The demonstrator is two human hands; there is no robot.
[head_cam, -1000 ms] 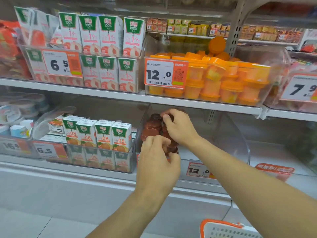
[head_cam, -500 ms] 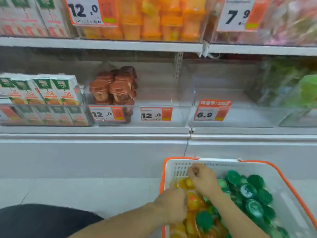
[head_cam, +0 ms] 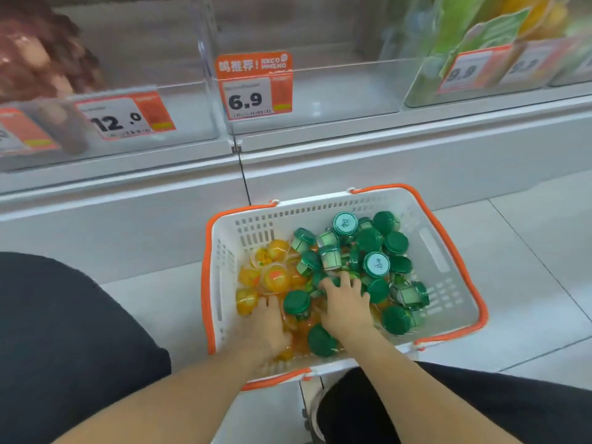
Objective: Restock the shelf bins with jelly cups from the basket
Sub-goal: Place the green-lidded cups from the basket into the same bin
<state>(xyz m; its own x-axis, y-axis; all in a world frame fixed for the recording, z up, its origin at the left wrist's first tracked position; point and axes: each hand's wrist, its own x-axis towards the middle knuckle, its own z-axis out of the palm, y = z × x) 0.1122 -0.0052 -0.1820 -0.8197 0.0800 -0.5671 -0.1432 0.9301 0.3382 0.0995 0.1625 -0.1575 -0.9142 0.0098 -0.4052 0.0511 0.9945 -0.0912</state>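
White plastic with an orange rim, the basket [head_cam: 448, 274] sits on the floor tiles just in front of the shelf base, its long axis running left to right and slightly tilted in view. Green-lidded jelly cups [head_cam: 368, 241] fill its middle and right, lying every way: some stand with lids up, several lie on their sides with lids pointing left or right. Orange jelly cups [head_cam: 275, 277] are heaped at the left end, mostly on their sides.

Both hands are down in the pile. The left hand [head_cam: 267, 325] rests among the orange cups beside a green lid, fingers buried, so whether it holds anything cannot be told. The right hand [head_cam: 344, 302] lies spread over the green cups, fingertips curling into them; a grip is not plainly visible.

Bare floor shows along the basket's right wall inside. Above, the clear bin [head_cam: 336, 91] behind the 6.9 price tag [head_cam: 253, 97] has open room, and the bin [head_cam: 189, 100] with the 12.0 tag [head_cam: 120, 118] holds brown cups [head_cam: 38, 68] at its left.
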